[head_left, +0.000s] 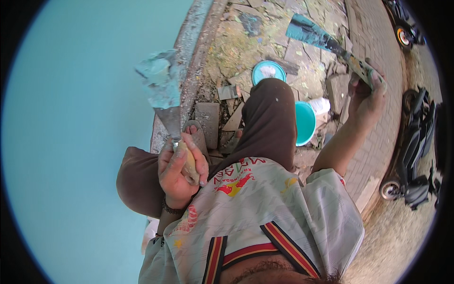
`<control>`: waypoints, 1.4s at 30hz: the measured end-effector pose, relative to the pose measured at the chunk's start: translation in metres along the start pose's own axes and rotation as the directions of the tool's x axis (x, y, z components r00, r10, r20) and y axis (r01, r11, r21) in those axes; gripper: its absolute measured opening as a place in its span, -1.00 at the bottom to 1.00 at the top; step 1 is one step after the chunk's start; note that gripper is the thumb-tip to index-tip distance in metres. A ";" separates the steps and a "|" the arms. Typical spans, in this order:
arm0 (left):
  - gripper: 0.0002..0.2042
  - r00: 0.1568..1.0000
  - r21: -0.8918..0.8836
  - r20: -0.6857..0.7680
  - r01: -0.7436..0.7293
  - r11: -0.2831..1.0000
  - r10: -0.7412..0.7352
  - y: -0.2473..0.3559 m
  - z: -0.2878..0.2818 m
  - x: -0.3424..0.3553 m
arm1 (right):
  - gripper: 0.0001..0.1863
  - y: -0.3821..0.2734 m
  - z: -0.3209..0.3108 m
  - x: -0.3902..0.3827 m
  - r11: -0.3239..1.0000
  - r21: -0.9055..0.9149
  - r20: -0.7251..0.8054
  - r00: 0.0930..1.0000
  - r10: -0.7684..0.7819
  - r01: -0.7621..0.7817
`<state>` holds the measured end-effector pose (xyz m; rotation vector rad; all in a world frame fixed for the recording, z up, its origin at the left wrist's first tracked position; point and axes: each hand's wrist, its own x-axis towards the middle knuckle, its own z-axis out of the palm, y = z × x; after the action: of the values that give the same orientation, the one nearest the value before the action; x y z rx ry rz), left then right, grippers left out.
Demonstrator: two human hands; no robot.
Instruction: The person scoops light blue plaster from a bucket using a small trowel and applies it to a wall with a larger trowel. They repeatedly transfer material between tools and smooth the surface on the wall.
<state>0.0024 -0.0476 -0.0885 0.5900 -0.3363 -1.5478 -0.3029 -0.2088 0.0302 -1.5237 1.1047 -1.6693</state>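
Nearest my viewpoint lay the wearer's pale grey patterned shirt [269, 203], its collar edged in black, red and yellow stripes. Just beyond it, I noted the left hand [177, 173], a dark bracelet [173, 207] at its wrist, fingers curled firmly round the pale wooden handle of a wide, flaring metal putty knife [168, 116]. The knife pointed away from the body, its blade loaded with a thick lump of turquoise paste [161, 78]. I could not tell whether blade or paste touched the smooth turquoise wall [80, 142] behind them.

Bent knees in brown cloth trousers [270, 118] stood between the hands. Beside the left knee I logged a sandalled foot [196, 135] and, next to it, a grey rectangular slab [207, 125].

The right hand [370, 92] was raised well apart from the left, grasping the pale handle of a long, broad-bladed scraper [328, 42]; turquoise and dark smears covered its blade, which hung over the rubble.

On the ground between the right knee and right forearm sat a round turquoise bucket [305, 125], a white container [320, 105] just beside it. Past the knee lay a round turquoise lid [280, 75] bearing white material, among broken stone pieces [338, 90]. Farther right ran brick paving [376, 137], then dark parked motorbikes [412, 149].
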 end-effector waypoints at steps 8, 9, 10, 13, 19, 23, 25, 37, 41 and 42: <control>-0.84 0.963 0.245 0.229 0.081 0.966 -0.138 -0.005 -0.016 0.040 | -0.78 0.048 -0.144 -0.099 0.810 -0.310 -0.435 0.832 0.344 -0.497; -0.84 0.958 0.295 0.224 0.108 0.949 -0.178 -0.004 -0.017 0.047 | -0.77 0.058 -0.153 -0.118 0.778 -0.282 -0.445 0.795 0.412 -0.561; -0.87 0.962 0.363 0.176 0.132 0.922 -0.207 -0.003 -0.016 0.053 | -0.77 0.066 -0.155 -0.135 0.764 -0.241 -0.479 0.758 0.442 -0.598; -0.84 0.961 0.587 0.147 0.105 0.803 -0.233 -0.006 -0.014 0.075 | -0.77 0.094 -0.169 -0.175 0.652 -0.252 -0.492 0.675 0.550 -0.715; -0.92 0.960 0.675 0.029 0.187 0.714 -0.279 -0.013 -0.008 0.102 | -0.74 0.189 -0.154 -0.224 0.403 -0.819 -0.173 0.846 0.504 -0.407; -0.93 0.963 0.739 -0.004 0.186 0.647 -0.271 -0.020 -0.005 0.110 | -0.70 0.241 -0.140 -0.242 0.324 -0.909 -0.053 0.845 0.533 -0.262; -0.92 0.968 0.759 -0.036 0.189 0.624 -0.249 -0.024 -0.010 0.110 | -0.69 0.254 -0.135 -0.249 0.295 -0.931 -0.013 0.827 0.562 -0.215; -0.87 0.956 0.903 -0.085 0.193 0.383 -0.281 -0.045 0.001 0.114 | -0.66 0.170 -0.174 -0.252 0.459 0.001 -0.355 0.429 0.831 -0.888; -0.84 0.924 0.933 -0.006 0.143 0.330 -0.383 -0.050 0.026 0.135 | -0.58 0.159 -0.217 -0.300 0.580 0.588 -0.333 0.485 0.809 -0.564; -0.83 0.913 0.945 -0.005 0.139 0.298 -0.408 -0.049 0.033 0.143 | -0.56 0.153 -0.218 -0.309 0.565 0.678 -0.315 0.509 0.801 -0.469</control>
<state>-0.0543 -0.1895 -0.1117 1.4426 -1.4770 -1.6546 -0.4866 0.0268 -0.2475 -0.0891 1.1902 -1.6676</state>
